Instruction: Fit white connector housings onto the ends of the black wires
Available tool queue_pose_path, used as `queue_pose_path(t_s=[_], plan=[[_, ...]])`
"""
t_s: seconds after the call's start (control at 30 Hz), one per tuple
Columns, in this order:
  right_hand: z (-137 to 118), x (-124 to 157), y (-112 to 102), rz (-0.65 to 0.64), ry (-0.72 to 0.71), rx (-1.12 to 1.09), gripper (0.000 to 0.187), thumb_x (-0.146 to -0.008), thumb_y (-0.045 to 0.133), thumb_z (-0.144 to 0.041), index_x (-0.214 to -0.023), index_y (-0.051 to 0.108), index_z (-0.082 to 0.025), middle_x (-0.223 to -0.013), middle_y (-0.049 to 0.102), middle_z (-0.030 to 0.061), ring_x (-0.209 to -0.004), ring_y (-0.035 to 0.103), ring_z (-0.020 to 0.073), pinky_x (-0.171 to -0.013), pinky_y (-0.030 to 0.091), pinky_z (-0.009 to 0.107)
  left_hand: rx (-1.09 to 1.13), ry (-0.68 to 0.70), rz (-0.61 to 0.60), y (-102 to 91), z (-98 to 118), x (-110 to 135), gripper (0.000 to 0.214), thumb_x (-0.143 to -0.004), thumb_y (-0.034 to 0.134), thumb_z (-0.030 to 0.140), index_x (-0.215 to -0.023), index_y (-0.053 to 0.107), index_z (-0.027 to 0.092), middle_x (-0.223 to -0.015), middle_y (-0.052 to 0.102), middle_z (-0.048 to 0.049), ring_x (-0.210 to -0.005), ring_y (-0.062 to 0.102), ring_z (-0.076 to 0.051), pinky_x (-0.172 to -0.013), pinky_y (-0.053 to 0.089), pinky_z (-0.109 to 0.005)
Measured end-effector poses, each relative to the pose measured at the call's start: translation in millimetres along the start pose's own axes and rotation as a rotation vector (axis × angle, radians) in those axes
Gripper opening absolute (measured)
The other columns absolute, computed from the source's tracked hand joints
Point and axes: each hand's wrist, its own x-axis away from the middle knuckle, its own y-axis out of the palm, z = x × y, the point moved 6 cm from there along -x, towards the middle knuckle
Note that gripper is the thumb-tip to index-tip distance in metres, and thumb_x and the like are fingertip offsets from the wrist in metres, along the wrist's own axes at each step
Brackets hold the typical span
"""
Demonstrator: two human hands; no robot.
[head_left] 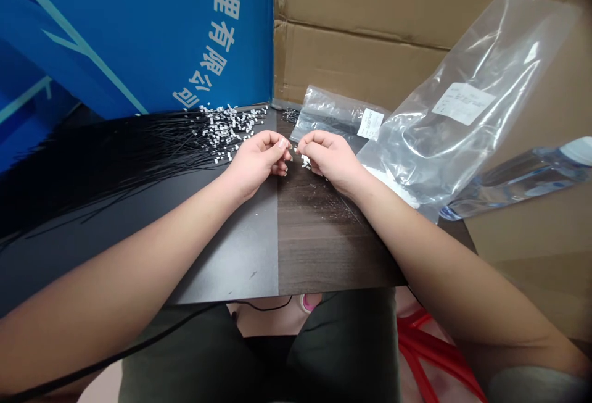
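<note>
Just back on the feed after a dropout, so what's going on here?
A person's left hand and right hand meet at the fingertips above a dark tabletop, pinching something too small to make out. Small white pieces lie by the right hand. Fanned black cables with white tips spread left; clear plastic bags lie right.

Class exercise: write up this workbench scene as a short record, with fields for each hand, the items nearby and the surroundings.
Left hand: fingertips pinched, facing the right hand; any held item too small to tell
Right hand: fingers curled, beside small white pieces
Nearby: thin black wires with white ends, on a dark tabletop
Surroundings: plastic bags, water bottle, cardboard box, blue printed board
</note>
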Motion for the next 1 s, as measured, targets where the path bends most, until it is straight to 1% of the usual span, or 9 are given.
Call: queue_pose_path(t_s=[0.13,0.27,0.4,0.57,0.73,1.0], plan=[[-1.4,-0.2,1.2,-0.011,-0.082,0.103,0.011,-0.084,0.068,-0.030,-0.082,0.068,-0.020,-0.078,0.063,-0.0012,-0.070,0.050,0.0135,-0.070,0.042,0.032,0.000,0.002,-0.007,0.0,-1.4,-0.6,0.016,-0.106,0.059,0.014,-0.090,0.061,0.017,-0.078,0.066,0.0013,-0.057,0.060,-0.007,-0.059,0.055,-0.020],[-4.0,1.4,3.8,0.000,-0.139,0.171,0.009,-0.086,0.066,-0.029,-0.083,0.068,-0.020,-0.082,0.069,0.0010,-0.074,0.056,0.0158,-0.075,0.046,0.034,0.000,0.000,0.004,0.7,-1.8,-0.6,0.018,-0.106,0.057,0.012,-0.089,0.061,0.016,-0.078,0.066,0.0012,-0.056,0.060,-0.007,-0.059,0.055,-0.020],[-3.7,2.0,5.3,0.007,-0.152,0.221,0.009,-0.088,0.066,-0.029,-0.084,0.068,-0.021,-0.083,0.071,0.0023,-0.077,0.060,0.0175,-0.076,0.048,0.035,-0.004,0.007,0.017,1.2,-2.6,-1.6,0.020,-0.106,0.057,0.010,-0.088,0.060,0.016,-0.077,0.066,0.0013,-0.056,0.059,-0.007,-0.058,0.055,-0.020],[-0.9,1.7,5.2,0.014,-0.139,0.243,0.010,-0.089,0.066,-0.030,-0.087,0.068,-0.021,-0.085,0.072,0.0025,-0.077,0.061,0.0177,-0.076,0.048,0.035,-0.013,0.010,0.026,0.4,-3.9,-2.1,0.019,-0.107,0.057,0.012,-0.089,0.060,0.017,-0.078,0.066,0.0016,-0.057,0.059,-0.007,-0.059,0.055,-0.021],[-1.2,3.2,5.4,0.010,-0.129,0.219,0.011,-0.089,0.067,-0.031,-0.087,0.069,-0.020,-0.085,0.072,0.0026,-0.076,0.060,0.0175,-0.075,0.047,0.035,-0.027,0.016,0.035,1.1,-3.4,-1.0,0.019,-0.106,0.057,0.012,-0.088,0.060,0.017,-0.078,0.066,0.0014,-0.056,0.059,-0.006,-0.059,0.055,-0.021],[-3.8,5.8,3.3,0.023,-0.127,0.276,0.010,-0.089,0.068,-0.030,-0.088,0.071,-0.020,-0.087,0.074,0.0029,-0.077,0.060,0.0174,-0.075,0.046,0.034,-0.040,0.022,0.041,0.1,-3.6,-1.7,0.017,-0.103,0.064,0.016,-0.087,0.061,0.017,-0.077,0.066,0.0006,-0.057,0.060,-0.008,-0.060,0.056,-0.021]])
